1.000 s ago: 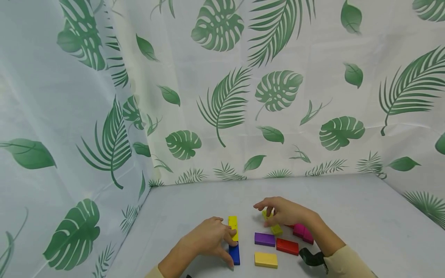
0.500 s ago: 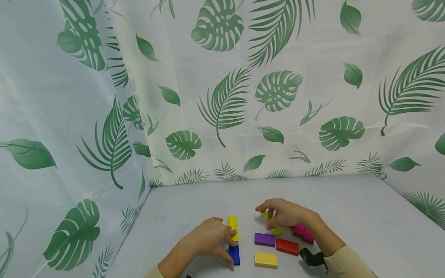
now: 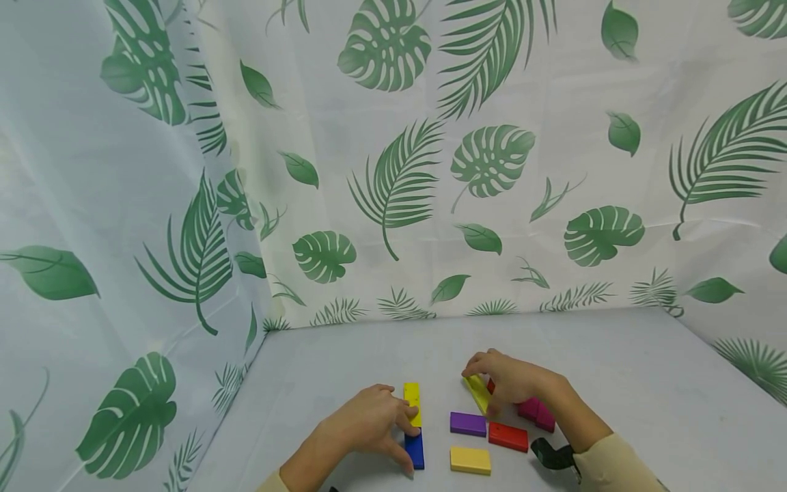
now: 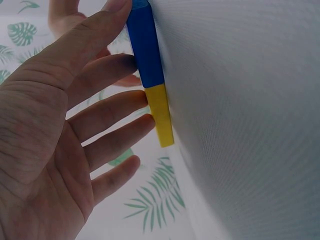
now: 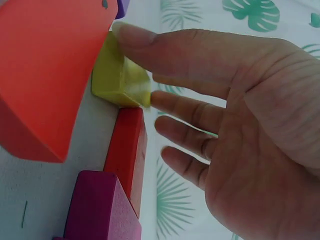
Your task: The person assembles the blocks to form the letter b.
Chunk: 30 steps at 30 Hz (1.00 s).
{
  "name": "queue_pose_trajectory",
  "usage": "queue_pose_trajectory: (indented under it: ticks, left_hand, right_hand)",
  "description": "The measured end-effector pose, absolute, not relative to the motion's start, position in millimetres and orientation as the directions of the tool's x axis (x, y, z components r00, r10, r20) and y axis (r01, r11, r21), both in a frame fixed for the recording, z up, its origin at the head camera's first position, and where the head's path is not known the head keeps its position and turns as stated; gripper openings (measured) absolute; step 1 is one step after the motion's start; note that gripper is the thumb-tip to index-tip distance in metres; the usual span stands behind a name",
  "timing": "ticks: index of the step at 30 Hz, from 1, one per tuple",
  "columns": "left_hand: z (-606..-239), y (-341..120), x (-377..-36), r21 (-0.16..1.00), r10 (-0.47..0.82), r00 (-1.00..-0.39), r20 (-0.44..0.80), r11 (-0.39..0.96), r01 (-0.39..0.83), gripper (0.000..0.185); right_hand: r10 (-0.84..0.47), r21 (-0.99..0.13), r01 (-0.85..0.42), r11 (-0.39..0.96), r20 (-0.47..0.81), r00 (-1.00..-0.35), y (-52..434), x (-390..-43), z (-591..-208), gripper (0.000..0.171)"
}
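Your right hand (image 3: pixel 513 383) now pinches the lime-yellow block (image 3: pixel 477 393) between thumb and fingers at lower center of the frame; a second ago it was raised, and it has since come down and tipped toward the purple block (image 3: pixel 468 424). Just behind it lie a red block (image 3: pixel 507 436) and a magenta one (image 3: pixel 536 412). Lower left of them, your left hand (image 3: pixel 369 425) has not moved, its straight fingers pressing the yellow-and-blue row (image 3: pixel 413 424) on the table (image 3: pixel 615 369). A yellow block (image 3: pixel 470 460) sits nearest you.
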State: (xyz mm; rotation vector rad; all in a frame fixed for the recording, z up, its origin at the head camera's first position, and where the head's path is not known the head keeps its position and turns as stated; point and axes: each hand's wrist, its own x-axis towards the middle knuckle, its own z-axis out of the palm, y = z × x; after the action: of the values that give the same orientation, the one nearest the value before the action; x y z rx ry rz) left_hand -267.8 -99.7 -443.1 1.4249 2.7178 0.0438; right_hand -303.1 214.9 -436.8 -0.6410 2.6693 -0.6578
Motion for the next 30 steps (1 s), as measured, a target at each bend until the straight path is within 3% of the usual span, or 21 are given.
queue_pose_trajectory:
  ticks: [6, 23, 30]
  left_hand:
    - [-443.2, -99.7, -267.7, 0.063, 0.820, -0.569, -0.054, 0.572, 0.818, 0.057]
    - [-442.6, -99.3, -267.6, 0.074, 0.816, -0.574, -0.068, 0.578, 0.813, 0.057]
    - [-443.1, -99.1, -268.2, 0.085, 0.815, -0.575, -0.070, 0.579, 0.811, 0.056]
  right_hand:
    - [-0.475, -0.465, -0.350, 0.813, -0.183, -0.861, 215.0, -301.2, -437.8, 0.064]
    - [-0.507, -0.548, -0.357, 0.756, -0.147, -0.849, 212.9, -304.7, -441.8, 0.066]
    - [-0.526, -0.531, -0.396, 0.749, -0.114, -0.843, 210.7, -307.1, -448.2, 0.069]
